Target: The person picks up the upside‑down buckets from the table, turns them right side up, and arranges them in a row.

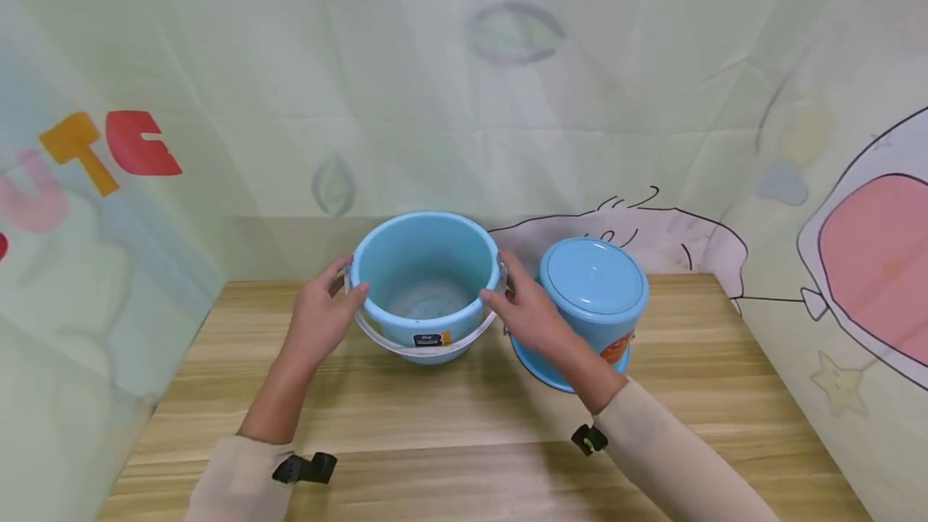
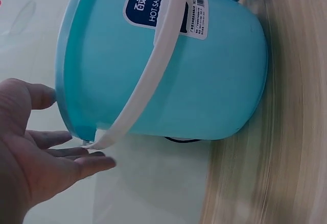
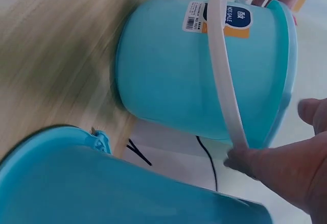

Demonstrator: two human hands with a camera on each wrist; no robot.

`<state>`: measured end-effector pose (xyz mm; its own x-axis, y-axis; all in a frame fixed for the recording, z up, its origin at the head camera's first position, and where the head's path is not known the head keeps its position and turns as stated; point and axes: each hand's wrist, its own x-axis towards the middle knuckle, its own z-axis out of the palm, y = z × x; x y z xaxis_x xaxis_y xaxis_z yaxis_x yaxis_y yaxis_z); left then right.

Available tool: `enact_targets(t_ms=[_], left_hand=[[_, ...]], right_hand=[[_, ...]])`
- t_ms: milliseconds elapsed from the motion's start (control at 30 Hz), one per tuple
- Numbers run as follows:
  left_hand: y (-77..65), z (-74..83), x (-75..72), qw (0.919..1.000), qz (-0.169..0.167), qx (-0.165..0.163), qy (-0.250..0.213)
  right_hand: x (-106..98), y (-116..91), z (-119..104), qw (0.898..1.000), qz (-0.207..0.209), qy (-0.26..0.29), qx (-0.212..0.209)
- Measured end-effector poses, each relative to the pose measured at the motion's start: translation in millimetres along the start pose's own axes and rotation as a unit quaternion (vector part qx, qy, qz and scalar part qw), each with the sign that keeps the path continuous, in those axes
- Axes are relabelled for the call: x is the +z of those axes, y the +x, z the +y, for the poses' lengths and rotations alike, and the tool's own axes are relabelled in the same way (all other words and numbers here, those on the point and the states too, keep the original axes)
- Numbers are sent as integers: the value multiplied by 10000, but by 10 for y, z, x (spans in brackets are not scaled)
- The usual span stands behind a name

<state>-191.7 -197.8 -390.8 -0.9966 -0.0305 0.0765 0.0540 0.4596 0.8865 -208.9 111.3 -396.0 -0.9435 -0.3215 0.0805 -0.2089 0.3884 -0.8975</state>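
A light blue bucket with no lid stands upright near the back of the wooden table. Its white carrying handle hangs down across the labelled front. My left hand holds the bucket's left rim, thumb at the edge and fingers outside, near the handle's joint. On the opposite side my right hand holds the rim, its fingers by the other handle joint. Inside, the bucket shows only its bare bottom. Just right of the right hand is a second blue bucket, with a flat blue disc-shaped top.
A blue rim-like edge shows around the foot of the second bucket. Printed cloth hangs behind the wooden table and at both sides. Dark straps sit at both sleeves.
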Motion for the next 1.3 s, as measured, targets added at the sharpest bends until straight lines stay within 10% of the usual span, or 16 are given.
enact_targets(t_ms=[467, 867, 1133, 1300], left_hand=[[-161, 269, 86, 9877, 570, 1432, 257], [-274, 524, 206, 9588, 688, 2628, 836], [-331, 636, 345, 9468, 105, 3082, 922], [-327, 670, 456, 9239, -194, 3718, 881]], right_hand=[[-389, -414, -94, 9982, 434, -251, -342], [-810, -675, -48, 9936, 570, -526, -817], [-1048, -860, 98, 9892, 728, -690, -1069], [-1123, -963, 201, 9863, 753, -943, -1127]])
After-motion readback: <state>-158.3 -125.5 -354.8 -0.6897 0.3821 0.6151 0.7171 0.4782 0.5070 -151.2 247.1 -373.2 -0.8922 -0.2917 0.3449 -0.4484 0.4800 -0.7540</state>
